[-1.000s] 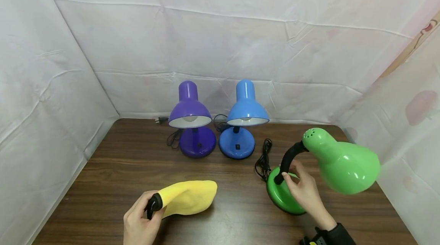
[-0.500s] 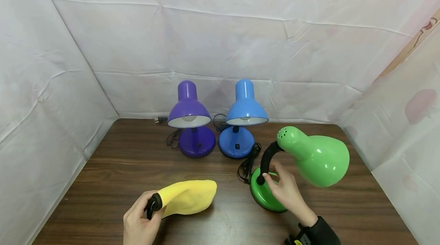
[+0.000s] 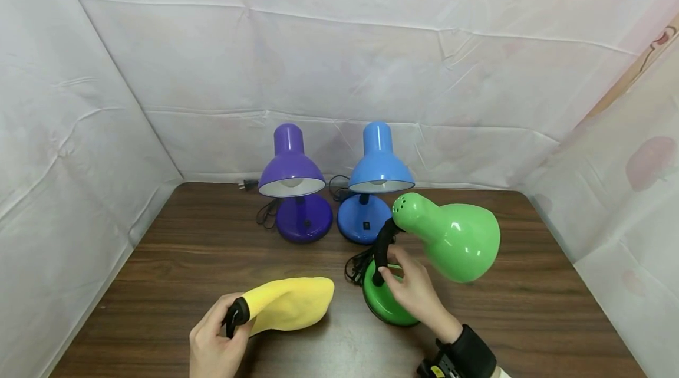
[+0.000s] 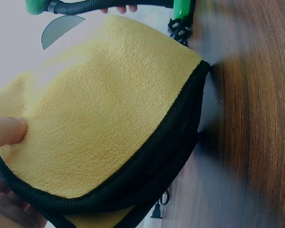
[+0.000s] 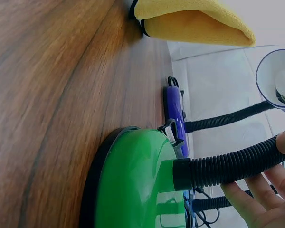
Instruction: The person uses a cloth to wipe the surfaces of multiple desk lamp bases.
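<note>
My right hand [image 3: 416, 292] grips the black ribbed neck [image 5: 232, 164] of a green desk lamp [image 3: 461, 242] just above its round base. The lamp's shade points to the right, and its base [image 5: 133, 180] is on or very near the tabletop. At the front left, my left hand [image 3: 217, 334] holds a folded yellow cloth [image 3: 297, 304] with black edging by one end. In the left wrist view the thumb [image 4: 9, 130] presses on the cloth's fluffy face, with the other fingers beneath it.
A purple desk lamp [image 3: 292, 177] and a blue desk lamp [image 3: 379, 174] stand side by side at the back of the wooden table [image 3: 175, 260]. The green lamp's coiled black cord [image 3: 358, 266] lies left of its base. White sheeting [image 3: 339, 59] surrounds the table.
My right hand has moved left with the green lamp, bringing its base and cord closer to the yellow cloth and in front of the blue lamp. My left hand has stayed put.
</note>
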A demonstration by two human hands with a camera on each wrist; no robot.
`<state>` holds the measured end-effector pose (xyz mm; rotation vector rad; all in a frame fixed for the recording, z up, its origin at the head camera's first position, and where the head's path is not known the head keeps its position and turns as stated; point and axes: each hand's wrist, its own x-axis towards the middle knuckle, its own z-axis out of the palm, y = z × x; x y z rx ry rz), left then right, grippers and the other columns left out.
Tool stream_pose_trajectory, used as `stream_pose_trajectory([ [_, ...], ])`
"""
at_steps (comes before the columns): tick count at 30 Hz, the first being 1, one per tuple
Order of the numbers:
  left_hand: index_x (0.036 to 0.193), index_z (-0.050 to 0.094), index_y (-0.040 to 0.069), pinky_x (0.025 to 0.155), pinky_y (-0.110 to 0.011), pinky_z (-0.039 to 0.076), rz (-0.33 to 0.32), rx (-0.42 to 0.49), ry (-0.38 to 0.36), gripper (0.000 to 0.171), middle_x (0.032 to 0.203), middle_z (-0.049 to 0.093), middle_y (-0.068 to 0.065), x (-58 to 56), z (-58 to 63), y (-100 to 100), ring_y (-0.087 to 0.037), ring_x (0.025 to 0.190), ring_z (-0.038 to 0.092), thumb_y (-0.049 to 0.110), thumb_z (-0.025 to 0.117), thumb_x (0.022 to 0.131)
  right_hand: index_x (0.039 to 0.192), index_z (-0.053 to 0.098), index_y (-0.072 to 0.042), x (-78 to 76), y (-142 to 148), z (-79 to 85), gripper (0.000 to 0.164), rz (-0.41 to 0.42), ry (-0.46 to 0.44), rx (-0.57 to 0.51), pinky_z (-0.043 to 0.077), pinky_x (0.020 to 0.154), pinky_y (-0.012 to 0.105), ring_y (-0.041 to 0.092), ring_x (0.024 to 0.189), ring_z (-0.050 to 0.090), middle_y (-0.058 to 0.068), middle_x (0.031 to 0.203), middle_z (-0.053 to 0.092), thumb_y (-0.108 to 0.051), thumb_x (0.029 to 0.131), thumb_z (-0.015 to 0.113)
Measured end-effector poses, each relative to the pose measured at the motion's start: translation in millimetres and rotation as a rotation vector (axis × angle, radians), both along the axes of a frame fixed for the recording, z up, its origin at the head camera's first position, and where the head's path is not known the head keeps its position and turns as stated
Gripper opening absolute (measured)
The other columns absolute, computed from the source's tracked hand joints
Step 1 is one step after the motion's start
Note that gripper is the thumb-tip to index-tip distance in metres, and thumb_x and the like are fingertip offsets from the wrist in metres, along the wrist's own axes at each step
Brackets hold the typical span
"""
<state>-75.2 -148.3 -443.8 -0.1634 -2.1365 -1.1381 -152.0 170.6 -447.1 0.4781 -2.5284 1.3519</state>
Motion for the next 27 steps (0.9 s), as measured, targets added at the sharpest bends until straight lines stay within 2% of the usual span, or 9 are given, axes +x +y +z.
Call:
stream_pose_trajectory([
  [10, 0.087, 0.065, 0.007, 0.068, -0.006, 0.046, -0.019, -0.002, 0.019, 0.039, 0.084, 0.066, -0.001, -1.0, -0.4, 0, 0.007, 0.078, 0.059, -0.015, 0.076, 0.058, 0.11, 0.058, -0.017, -4.9, -16, -0.2, 0.031, -0.004, 0.034, 0.064, 0.055, 0.075, 0.025, 0.018, 0.094, 0.064, 0.001, 0.108, 0.063, -0.004, 0.083, 0.066],
  [20, 0.088, 0.065, 0.009, 0.068, -0.006, 0.046, -0.004, 0.0, -0.022, 0.038, 0.084, 0.066, 0.001, 0.5, 1.0, 1, 0.007, 0.076, 0.059, -0.014, 0.076, 0.06, 0.111, 0.058, -0.016, -8.9, -35, -2.0, 0.031, 0.081, 0.071, 0.034, 0.055, 0.074, 0.022, 0.017, 0.095, 0.063, 0.001, 0.107, 0.062, -0.002, 0.084, 0.065],
  [27, 0.088, 0.065, 0.009, 0.069, -0.006, 0.046, 0.0, -0.003, -0.018, 0.039, 0.085, 0.066, 0.0, 1.7, 1.2, 1, 0.007, 0.078, 0.059, -0.014, 0.077, 0.059, 0.111, 0.057, -0.017, -10.3, -48, -2.3, 0.031, 0.097, 0.062, 0.022, 0.056, 0.076, 0.03, 0.016, 0.097, 0.063, 0.001, 0.108, 0.062, -0.003, 0.084, 0.065],
])
